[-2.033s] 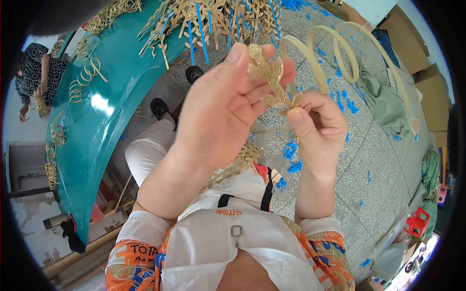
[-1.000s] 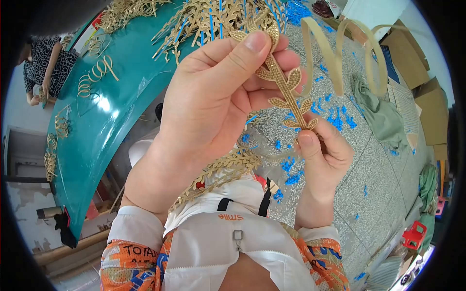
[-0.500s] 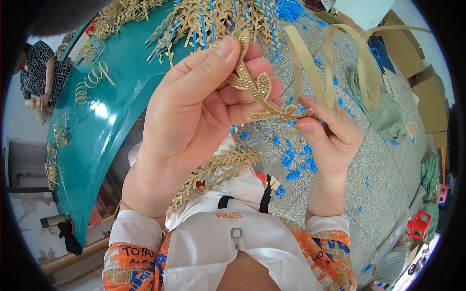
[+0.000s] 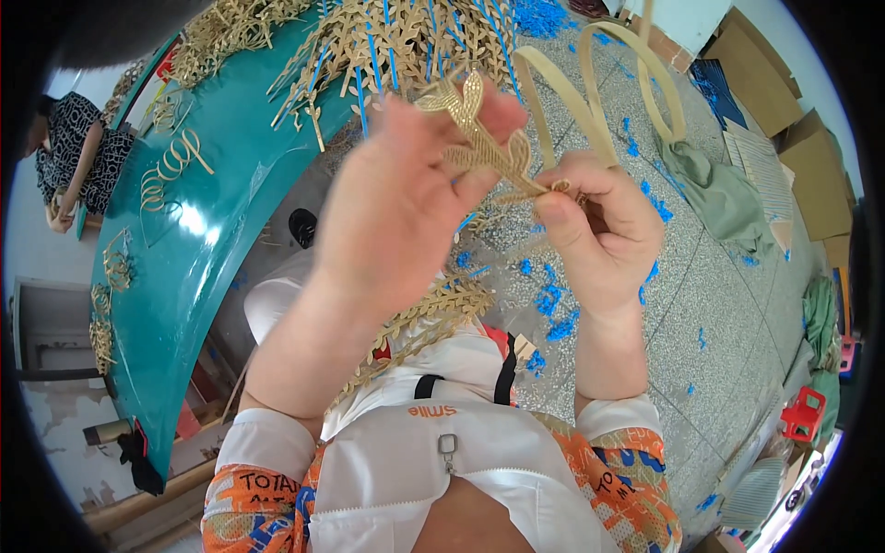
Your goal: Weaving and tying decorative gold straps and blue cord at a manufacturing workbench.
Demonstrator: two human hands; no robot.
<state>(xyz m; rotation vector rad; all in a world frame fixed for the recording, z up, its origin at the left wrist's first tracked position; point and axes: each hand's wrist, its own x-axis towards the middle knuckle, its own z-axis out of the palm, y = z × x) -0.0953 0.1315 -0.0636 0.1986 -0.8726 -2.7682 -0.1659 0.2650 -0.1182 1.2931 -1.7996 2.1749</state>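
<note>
A strip of glittery gold leaf trim point(image 4: 505, 158) is up in front of my chest. The thumb and fingers of my right hand point(image 4: 604, 221) pinch its lower end. From that hand a plain gold ribbon point(image 4: 576, 97) rises in loose coils. My left hand point(image 4: 373, 207) is beside the upper leaves, smeared by motion; some of its fingers lie behind the trim, and its grip cannot be made out. More gold leaf strips point(image 4: 429, 318) lie across my lap, below the hands.
A glossy green table point(image 4: 217, 207) at left carries a ribbon coil point(image 4: 171, 170) and a heap of gold trim point(image 4: 226, 46). Leaf strips with blue strands point(image 4: 396, 46) hang at its far end. Blue scraps point(image 4: 553, 300) litter the speckled floor. Another person point(image 4: 78, 152) is at far left.
My left hand's thumb has come off the trim's upper part, and the hand is moving. My right hand has shifted left and slightly up, with the ribbon coils moving along.
</note>
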